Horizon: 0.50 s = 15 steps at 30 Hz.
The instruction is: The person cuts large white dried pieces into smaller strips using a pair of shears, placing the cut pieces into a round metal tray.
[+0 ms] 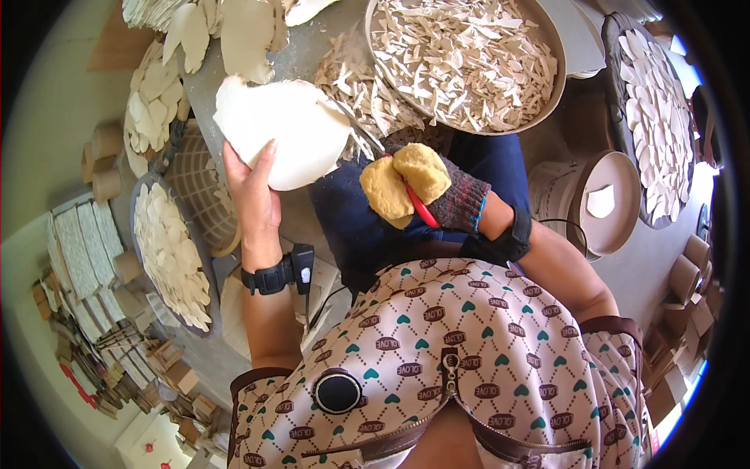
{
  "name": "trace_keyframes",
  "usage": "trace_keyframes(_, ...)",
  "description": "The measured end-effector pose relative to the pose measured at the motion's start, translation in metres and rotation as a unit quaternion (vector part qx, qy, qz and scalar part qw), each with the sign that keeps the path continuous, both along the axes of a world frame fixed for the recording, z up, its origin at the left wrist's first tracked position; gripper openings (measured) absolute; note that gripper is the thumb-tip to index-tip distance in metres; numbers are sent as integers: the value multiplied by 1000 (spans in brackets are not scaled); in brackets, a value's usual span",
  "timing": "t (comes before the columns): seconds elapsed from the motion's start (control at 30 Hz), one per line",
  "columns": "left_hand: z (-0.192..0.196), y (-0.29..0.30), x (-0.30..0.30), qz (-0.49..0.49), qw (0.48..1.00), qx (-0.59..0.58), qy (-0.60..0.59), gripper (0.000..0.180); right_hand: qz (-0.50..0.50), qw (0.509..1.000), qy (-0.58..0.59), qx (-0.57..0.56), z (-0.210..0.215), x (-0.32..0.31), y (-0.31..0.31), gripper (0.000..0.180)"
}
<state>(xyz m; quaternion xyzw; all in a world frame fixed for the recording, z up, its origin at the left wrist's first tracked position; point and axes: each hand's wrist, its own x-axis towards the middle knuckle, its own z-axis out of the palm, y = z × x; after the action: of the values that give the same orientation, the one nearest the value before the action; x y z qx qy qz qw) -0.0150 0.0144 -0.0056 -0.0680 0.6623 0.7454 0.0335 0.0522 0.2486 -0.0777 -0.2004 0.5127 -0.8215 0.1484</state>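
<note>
A white, flat, rounded piece (289,133) with an uneven edge is pinched in my left hand (254,181), thumb on its face and fingers mostly beneath. My right hand (461,194), in a dark knitted glove with a blue cuff, grips scissors (423,208) with red handles. Thick yellow foam padding (406,184) wraps those handles and hides most of the fingers. The dark blades lie along the right edge of the white piece, where thin strips hang. Whether the blades touch it I cannot tell.
A big round tray (558,86) of pale trimmings stands ahead, beside a loose heap of scraps (363,86). Whole pale pieces (248,39) lie at the far left of the table. Round trays of pieces (168,254) (655,117) flank me, with a cylindrical tub (598,176) at right.
</note>
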Motion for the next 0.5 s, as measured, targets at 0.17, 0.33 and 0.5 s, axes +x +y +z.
trace_keyframes(0.17, 12, -7, -14, -60, 998, -11, -12, 55, 54, 997, 31, 43, 15, 0, 9, 24)
trace_keyframes(0.33, 26, -4, -21, -107, 994, -6, -23, 56, 96, 995, 1, 5, 17, 5, 13, 26)
trace_keyframes(0.5, 29, -7, -25, -116, 992, 1, -43, 57, 100, 991, -79, -39, 12, 9, 12, 25)
